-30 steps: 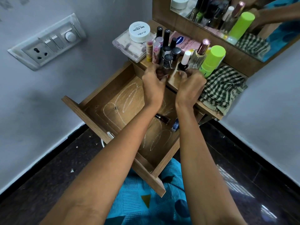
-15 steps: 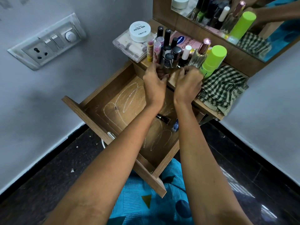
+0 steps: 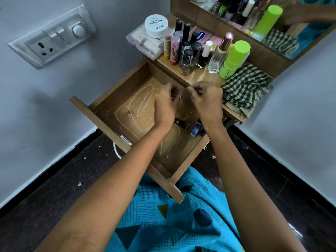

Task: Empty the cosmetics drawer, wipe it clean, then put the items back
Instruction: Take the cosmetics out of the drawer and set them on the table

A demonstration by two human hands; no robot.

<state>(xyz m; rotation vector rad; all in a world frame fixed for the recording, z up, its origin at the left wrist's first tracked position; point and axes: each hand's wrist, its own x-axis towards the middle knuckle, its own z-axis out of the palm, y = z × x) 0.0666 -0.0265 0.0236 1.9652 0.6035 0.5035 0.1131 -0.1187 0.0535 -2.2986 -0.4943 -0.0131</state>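
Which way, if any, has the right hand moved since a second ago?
Yes. The right hand has drawn back toward the person, away from the green bottle, over the drawer.

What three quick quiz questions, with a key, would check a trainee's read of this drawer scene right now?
1. True or false: the drawer holds no items.
2. Where does the checked cloth lie? A in the drawer; B on the shelf, beside the green bottle; C on the floor.
3. Fill in: on the clear box sits a white ____.
Key: 1 false, a dark bottle and a blue bottle lie in it. 2 B. 3 tub.
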